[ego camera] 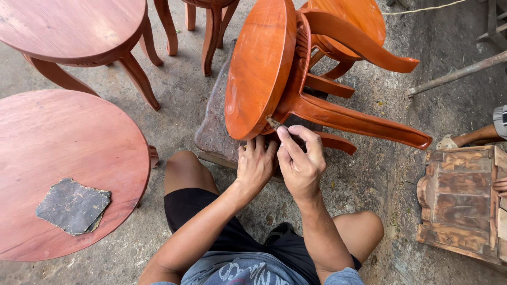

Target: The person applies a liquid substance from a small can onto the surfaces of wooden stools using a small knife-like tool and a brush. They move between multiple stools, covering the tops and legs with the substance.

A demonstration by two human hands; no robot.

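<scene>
1. I sit low on the dusty concrete floor with my knees spread and an orange round wooden table tipped on its side in front of me.
2. The tabletop faces left, nearly upright, and its curved legs stretch out to the right.
3. The table rests on a worn dark block that lies on the floor just beyond my knees.
4. My left hand sits at the lower rim of the tabletop, fingers curled up against the edge; I cannot tell how firmly it grips, since the fingertips are tucked under the rim.
5. My right hand is just beside it, thumb and forefinger pinched tight on a small folded scrap of sandpaper, pressed against the spot where the top meets the apron.
6. To my left stands a duller reddish round table, and a dark worn sheet of sandpaper lies flat on it, well apart from my hands.
7. Another reddish table stands beyond it, and the legs of a third piece show at the top of the view.
8. At the right edge a carved wooden piece lies on the floor, with another person's fingers touching it.
</scene>
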